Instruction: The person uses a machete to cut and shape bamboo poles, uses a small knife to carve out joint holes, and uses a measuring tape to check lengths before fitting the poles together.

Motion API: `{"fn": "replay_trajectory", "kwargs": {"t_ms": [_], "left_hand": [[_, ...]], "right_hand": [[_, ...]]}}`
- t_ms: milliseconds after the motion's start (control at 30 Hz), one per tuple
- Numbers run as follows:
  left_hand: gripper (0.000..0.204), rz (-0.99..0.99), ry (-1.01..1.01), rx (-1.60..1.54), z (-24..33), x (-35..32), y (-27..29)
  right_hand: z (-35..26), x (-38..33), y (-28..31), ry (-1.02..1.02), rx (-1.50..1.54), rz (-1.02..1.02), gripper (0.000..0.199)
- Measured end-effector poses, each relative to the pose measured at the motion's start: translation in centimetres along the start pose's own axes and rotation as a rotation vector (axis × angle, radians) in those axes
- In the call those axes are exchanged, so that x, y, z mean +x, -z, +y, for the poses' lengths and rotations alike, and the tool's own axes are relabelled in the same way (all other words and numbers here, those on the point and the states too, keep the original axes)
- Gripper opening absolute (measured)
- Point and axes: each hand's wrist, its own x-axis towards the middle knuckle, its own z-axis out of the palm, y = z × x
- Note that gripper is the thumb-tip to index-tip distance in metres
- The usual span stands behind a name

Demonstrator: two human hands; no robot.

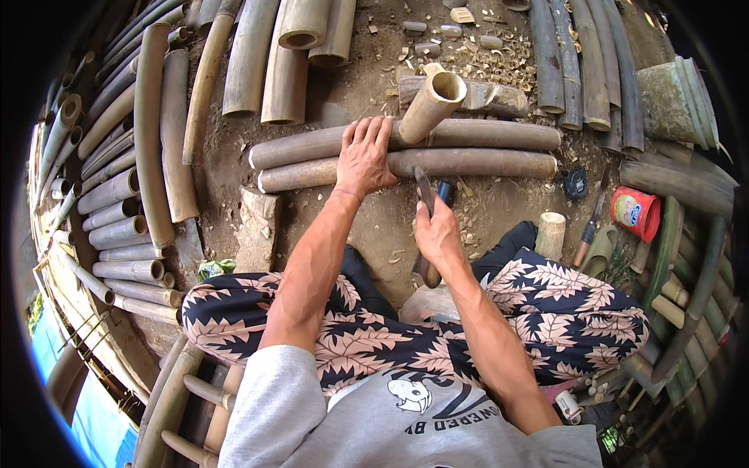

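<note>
1. Ahead of my knees, two bamboo poles (468, 164) lie crosswise, long axis left to right.
2. My left hand (365, 156) presses flat, fingers spread, on them.
3. My right hand (437, 234), nearer me, grips a knife (424, 191), blade reaching the nearer pole.

One head-worn fisheye view looks steeply down, close over the person's lap, onto bamboo poles (406, 152) lying on the dirt ground (374, 226).
</note>
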Motion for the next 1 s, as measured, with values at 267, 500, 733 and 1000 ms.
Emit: {"fn": "replay_trajectory", "kwargs": {"t_ms": [267, 500, 733, 1000], "left_hand": [[0.111, 0.012, 0.009, -0.005, 0.2, 0.0, 0.1], [0.108, 0.032, -0.001, -0.008, -0.1, 0.1, -0.2], [0.107, 0.039, 0.008, -0.016, -0.3, -0.2, 0.0], [0.113, 0.021, -0.005, 0.013, 0.3, 0.1, -0.4]], "right_hand": [[-0.5, 2.4, 0.8, 0.041, 0.020, -0.105, 0.035], [0.4, 2.8, 0.1, -0.010, 0.038, -0.152, 0.034], [-1.6, 2.5, 0.8, 0.102, -0.152, -0.132, 0.033], [3.3, 0.3, 9.0, -0.113, -0.345, -0.134, 0.035]]}}
